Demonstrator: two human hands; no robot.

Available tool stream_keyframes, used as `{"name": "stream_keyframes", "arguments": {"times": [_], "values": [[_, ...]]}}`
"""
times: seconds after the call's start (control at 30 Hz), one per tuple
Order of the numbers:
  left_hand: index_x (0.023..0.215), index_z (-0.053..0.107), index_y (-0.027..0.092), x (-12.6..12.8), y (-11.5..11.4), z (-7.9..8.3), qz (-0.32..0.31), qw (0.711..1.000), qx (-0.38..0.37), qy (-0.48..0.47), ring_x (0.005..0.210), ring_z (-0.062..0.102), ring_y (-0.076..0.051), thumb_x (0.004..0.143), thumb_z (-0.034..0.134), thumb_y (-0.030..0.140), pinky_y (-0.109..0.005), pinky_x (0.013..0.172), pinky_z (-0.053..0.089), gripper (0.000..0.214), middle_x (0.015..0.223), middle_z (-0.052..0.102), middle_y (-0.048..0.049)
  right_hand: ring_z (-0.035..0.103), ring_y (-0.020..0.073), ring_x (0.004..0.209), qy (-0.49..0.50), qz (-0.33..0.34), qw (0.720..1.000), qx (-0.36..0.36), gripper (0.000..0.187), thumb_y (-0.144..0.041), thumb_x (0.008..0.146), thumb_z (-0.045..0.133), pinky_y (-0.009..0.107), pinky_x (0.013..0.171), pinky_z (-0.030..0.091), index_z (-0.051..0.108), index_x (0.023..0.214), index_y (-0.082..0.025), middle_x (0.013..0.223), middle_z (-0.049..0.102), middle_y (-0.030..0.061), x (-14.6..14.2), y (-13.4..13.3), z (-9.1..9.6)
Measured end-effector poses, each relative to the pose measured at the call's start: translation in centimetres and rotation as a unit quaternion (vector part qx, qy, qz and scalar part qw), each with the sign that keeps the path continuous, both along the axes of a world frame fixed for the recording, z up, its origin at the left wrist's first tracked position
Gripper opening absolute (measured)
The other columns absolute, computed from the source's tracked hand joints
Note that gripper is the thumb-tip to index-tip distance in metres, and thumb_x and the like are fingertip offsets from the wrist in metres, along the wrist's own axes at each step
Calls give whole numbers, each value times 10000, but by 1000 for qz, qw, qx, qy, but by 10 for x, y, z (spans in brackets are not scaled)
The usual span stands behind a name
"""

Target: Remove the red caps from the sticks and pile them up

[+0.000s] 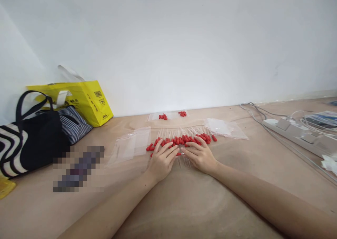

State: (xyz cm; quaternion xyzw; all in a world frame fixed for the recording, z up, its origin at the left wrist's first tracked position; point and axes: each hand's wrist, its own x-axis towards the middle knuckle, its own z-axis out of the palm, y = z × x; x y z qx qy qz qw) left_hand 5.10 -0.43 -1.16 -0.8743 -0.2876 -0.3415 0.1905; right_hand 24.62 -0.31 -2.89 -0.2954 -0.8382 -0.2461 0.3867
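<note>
My left hand (163, 160) has its fingers closed on a red rubber bulb (178, 154), which peeks out past the fingertips. Facing it, my right hand (203, 158) pinches what appears to be the clear glass tube of the same dropper; the fingers hide most of it. Several loose clear tubes (186, 161) lie on the table beneath the right fingertips. Just beyond both hands stretches a row of droppers (185, 139), red bulbs toward me and thin clear tubes pointing to the wall. One red bulb (150, 147) sits at the row's left end.
Clear plastic bags lie left (133, 144) and right (219, 126) of the row. Another bag (172, 115) with small red bulbs is near the wall. Yellow (101, 109) and black (44, 137) bags stand left; a power strip (297, 135) with cables is right.
</note>
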Motion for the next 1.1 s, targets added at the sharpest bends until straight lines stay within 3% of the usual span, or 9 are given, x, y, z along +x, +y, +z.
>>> {"name": "stream_keyframes", "arguments": {"times": [0.2,0.4,0.67,0.8,0.9,1.0,1.1], "values": [[950,621,207,4,-2,2,1,1000,-2,8,971,571,-210,837,452,192,-514,968,282,204,962,668,-38,539,153,955,-9,-4,1000,-9,217,-116,821,437,436,974,246,609,911,-214,794,668,10,0,-2,-1],[825,630,211,0,-5,4,-15,1000,7,12,935,586,-195,833,440,140,-561,1025,134,203,889,685,-3,541,155,961,-26,-20,999,4,216,-102,828,418,451,996,194,607,820,-207,737,660,6,1,-6,-1],[898,606,181,-1,-5,0,-36,999,-7,13,1014,550,-202,792,401,57,-559,1036,81,262,944,672,-21,539,147,968,-36,-24,999,10,192,-131,840,425,443,998,172,594,802,-214,723,660,1,0,-8,1],[839,612,186,-13,-3,2,-8,1000,-16,6,1009,552,-213,803,394,71,-550,1018,141,250,947,669,-25,550,158,908,0,-42,999,5,171,-129,820,448,435,952,220,595,779,-206,702,655,-5,8,-7,3],[821,612,198,-24,-1,4,24,1000,-14,1,981,558,-219,820,433,126,-517,973,252,192,926,668,-22,550,138,730,16,-72,997,-26,144,-176,821,464,360,805,334,604,795,-196,634,625,-2,13,-5,1],[875,612,201,-29,2,4,32,998,-34,-34,869,572,-185,834,452,207,-374,812,430,165,873,638,-44,507,113,618,5,-86,993,-86,190,-192,836,423,262,612,366,611,863,-188,683,605,26,15,-4,-4],[934,597,189,-34,7,5,66,988,-98,-104,711,560,-133,844,429,257,-260,648,472,202,796,571,-43,516,124,663,26,-97,982,-163,298,-119,823,345,231,554,391,571,1012,-164,818,573,68,16,-5,-10]]}}
